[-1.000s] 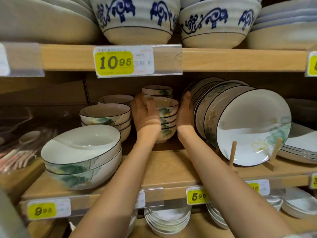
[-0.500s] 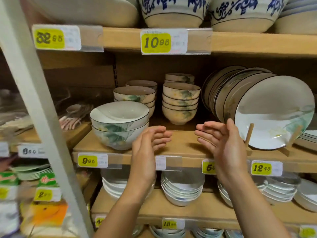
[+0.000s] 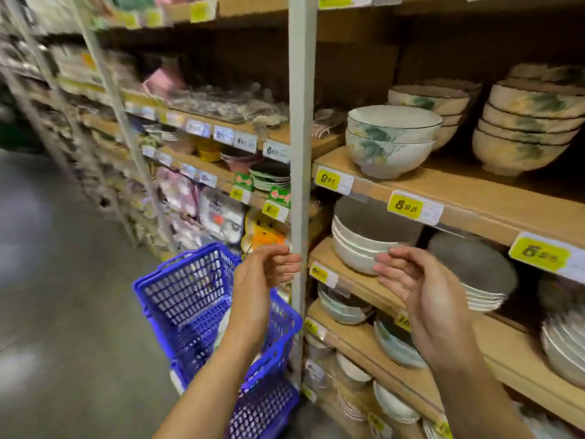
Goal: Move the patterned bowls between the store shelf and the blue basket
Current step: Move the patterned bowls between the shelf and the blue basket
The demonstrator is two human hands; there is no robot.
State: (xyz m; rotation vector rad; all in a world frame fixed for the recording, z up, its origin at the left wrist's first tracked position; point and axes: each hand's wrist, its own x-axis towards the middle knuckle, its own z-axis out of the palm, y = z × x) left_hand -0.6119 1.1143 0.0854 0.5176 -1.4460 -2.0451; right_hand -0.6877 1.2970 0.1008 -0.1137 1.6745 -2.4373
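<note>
A stack of small leaf-patterned bowls stands on the wooden store shelf at the upper right, behind two larger leaf-patterned bowls. The blue basket sits low at the centre left, stacked on another blue basket. Something pale shows inside it, partly hidden by my left forearm. My left hand hovers over the basket's right rim, fingers loosely curled, holding nothing. My right hand hangs in front of the lower shelves, fingers relaxed and empty. Both hands are well below the patterned bowls.
A grey upright post divides the shelving between my hands. Plain white bowls and plates fill the lower shelves at right. Yellow price tags line the shelf edges. Packaged goods crowd the left shelves; grey aisle floor lies at left.
My view has swung left and down, bringing the blue basket into sight. Both hands drew back from the small patterned bowls, empty, and now hang lower near the basket.
</note>
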